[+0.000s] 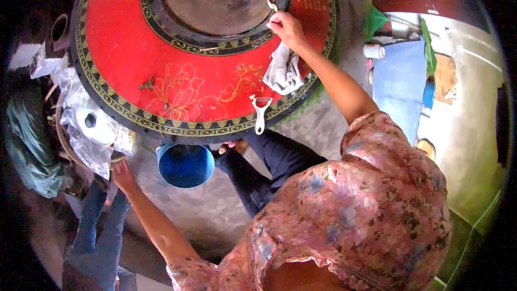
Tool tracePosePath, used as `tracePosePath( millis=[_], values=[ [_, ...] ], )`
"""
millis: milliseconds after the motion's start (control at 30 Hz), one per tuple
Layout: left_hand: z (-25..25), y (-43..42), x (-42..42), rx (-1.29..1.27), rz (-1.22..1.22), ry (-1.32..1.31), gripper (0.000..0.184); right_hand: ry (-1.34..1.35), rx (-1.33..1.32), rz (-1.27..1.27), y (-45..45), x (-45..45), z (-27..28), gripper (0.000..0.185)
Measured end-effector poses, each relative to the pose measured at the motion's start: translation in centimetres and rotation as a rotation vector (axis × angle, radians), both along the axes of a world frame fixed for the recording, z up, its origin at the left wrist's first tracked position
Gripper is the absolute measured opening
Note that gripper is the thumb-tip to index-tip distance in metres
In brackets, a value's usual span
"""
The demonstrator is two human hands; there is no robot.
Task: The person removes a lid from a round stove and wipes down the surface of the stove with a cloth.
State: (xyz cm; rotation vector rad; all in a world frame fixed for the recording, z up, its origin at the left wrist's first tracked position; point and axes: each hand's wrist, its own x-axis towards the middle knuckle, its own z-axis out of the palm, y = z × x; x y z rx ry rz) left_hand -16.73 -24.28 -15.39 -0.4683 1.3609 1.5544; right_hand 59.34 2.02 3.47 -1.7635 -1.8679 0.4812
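Reaching, right hand [287, 28] fingertips together, we could sweep the peeler [260, 120] off the table [177, 127] by withdrawing carelessly. Our left hand's [123, 177] grip we cannot tell.

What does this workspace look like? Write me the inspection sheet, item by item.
Surface: round red table, flower-patterned, with a dark, stained central disc.
Job's things: small pale piece by the right fingers; white peeler at the table's near edge, beside a crumpled grey cloth.
Clutter: small dark scrap on the red; clear plastic heaped to the left.
Hands: right hand over the disc's edge, grip unclear; left hand low by the plastic, hold unclear.
Cables: nothing seen.
Surroundings: blue bucket on the floor; white bottle beside a blue panel to the right.
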Motion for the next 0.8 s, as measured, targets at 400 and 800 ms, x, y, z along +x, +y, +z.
tracePosePath(
  millis=[400,800],
  values=[
    [14.7,-3.6,23.6,0.045,-0.234,0.035,0.039,-0.251,0.021,0.066,7.3,1.6,-0.7,0.022],
    [24.8,-3.3,37.7,-0.050,-0.584,-0.037,0.030,0.332,-0.885,0.989,-16.9,-14.1,9.4,0.027]
  ],
)
